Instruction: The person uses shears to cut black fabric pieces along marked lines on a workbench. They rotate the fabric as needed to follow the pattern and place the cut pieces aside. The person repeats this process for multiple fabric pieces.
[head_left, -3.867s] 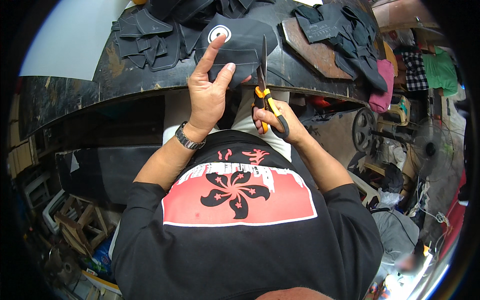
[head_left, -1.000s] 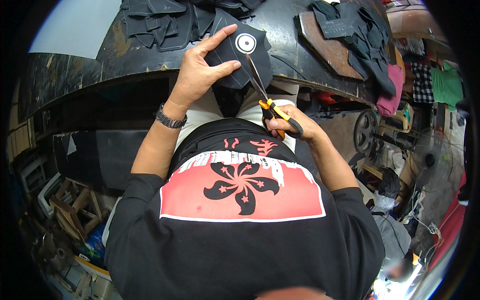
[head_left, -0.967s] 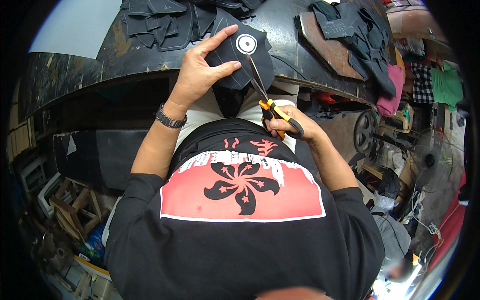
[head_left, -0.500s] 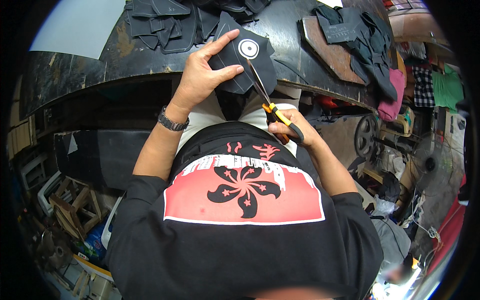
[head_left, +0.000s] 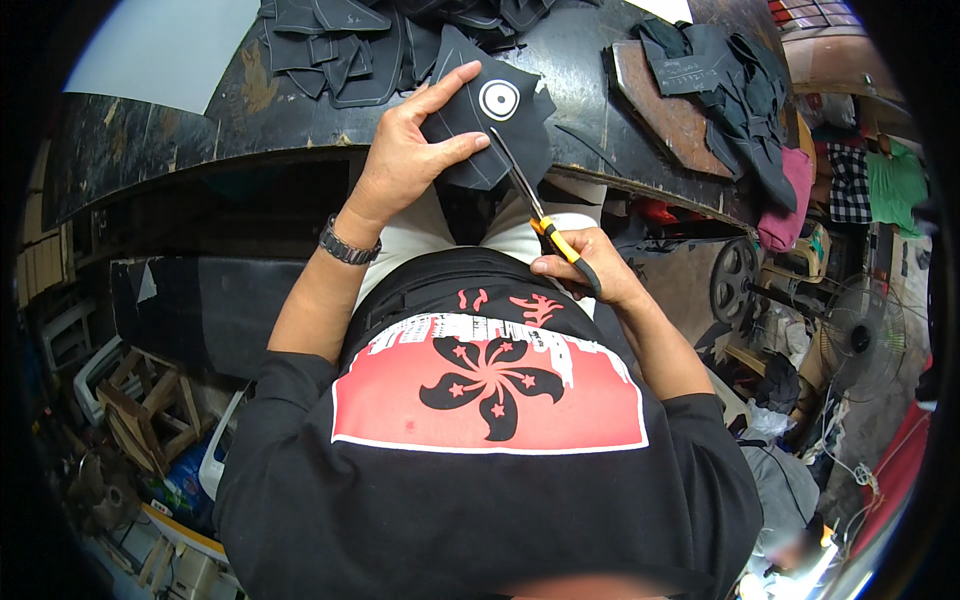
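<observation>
Head view: marked dark piece (head_left: 520, 135) and scissors (head_left: 540, 216) in hand at the near edge of the bench (head_left: 575, 70).
The left hand (head_left: 405, 155) grips the dark piece between thumb and forefinger, its other fingers hidden; the piece, bearing a white ring (head_left: 500, 100), overhangs the bench edge. The right hand (head_left: 592, 264) is closed around the yellow-and-black handles, blades nearly together, pointing up across the piece. Dark cut pieces (head_left: 345, 55) lie beyond the left hand; a brown board (head_left: 650, 115) lies to the right.
</observation>
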